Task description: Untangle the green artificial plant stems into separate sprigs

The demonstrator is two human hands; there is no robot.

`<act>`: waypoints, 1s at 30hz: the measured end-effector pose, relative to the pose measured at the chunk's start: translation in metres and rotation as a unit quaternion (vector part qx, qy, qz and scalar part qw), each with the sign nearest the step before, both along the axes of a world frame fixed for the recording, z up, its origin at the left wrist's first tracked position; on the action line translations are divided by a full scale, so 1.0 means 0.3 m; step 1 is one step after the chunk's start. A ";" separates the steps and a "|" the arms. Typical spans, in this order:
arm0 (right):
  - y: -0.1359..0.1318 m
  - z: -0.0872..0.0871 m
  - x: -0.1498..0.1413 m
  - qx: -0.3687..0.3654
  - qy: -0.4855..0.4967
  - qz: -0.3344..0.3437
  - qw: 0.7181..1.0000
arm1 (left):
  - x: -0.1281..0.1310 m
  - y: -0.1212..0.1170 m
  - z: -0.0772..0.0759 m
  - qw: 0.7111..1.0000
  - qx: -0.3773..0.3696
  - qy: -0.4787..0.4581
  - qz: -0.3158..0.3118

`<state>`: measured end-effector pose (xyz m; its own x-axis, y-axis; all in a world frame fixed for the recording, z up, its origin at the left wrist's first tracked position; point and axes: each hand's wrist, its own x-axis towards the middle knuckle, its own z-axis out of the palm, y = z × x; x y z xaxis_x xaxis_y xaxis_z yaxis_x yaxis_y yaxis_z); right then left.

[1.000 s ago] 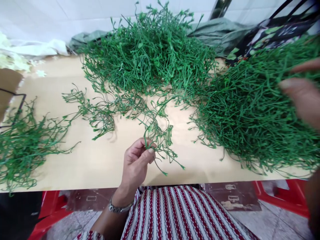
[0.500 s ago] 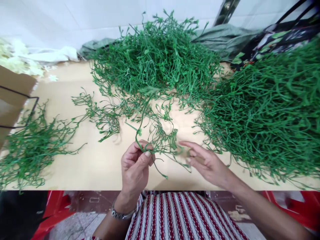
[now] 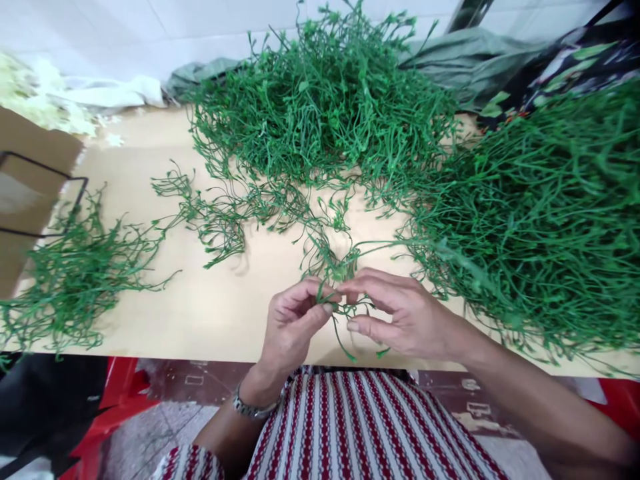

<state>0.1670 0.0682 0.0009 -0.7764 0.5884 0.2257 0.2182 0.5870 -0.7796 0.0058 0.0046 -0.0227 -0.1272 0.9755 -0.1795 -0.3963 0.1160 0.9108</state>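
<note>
My left hand (image 3: pixel 295 323) is closed in a pinch on a green artificial flower stem (image 3: pixel 327 301), in front of me over the table's near edge. Close against it is my right hand (image 3: pixel 405 313), its index fingertip beside the pinch and its thumb apart below. Thin green stem tips (image 3: pixel 360 305) show between those right fingers; no firm grip on them is visible. A long, blurred stem (image 3: pixel 383 245) stretches from the hands toward the right. Just beyond my hands, loose green stems (image 3: pixel 325 257) lie on the table.
A large heap of green stems (image 3: pixel 325 113) lies at the back, another heap (image 3: pixel 540 233) at the right. A smaller bunch (image 3: pixel 80 280) is at the left, by a cardboard box (image 3: pixel 30 160) with a black wire frame. Pale flowers (image 3: pixel 45 100) sit at the far left.
My right hand has moved left, up to my left hand. The long stem that pointed away from me now trails to the right. The view has shifted slightly.
</note>
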 end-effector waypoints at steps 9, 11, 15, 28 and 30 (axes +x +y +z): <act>-0.034 -0.057 -0.026 0.100 0.011 -0.096 0.990 | 0.024 0.003 -0.008 0.998 -0.044 -0.003 0.050; -0.044 -0.063 -0.026 0.137 0.003 -0.107 0.985 | 0.027 0.004 -0.010 0.997 -0.049 0.001 0.055; -0.058 -0.074 -0.019 0.187 -0.008 -0.101 0.977 | 0.034 0.004 -0.012 0.997 -0.049 -0.009 0.059; -0.065 -0.105 -0.034 0.168 -0.003 -0.102 0.980 | 0.039 0.001 -0.010 0.995 -0.072 -0.040 0.051; -0.061 -0.105 -0.031 0.162 0.008 -0.079 0.984 | 0.031 0.002 -0.013 0.994 -0.084 -0.058 0.044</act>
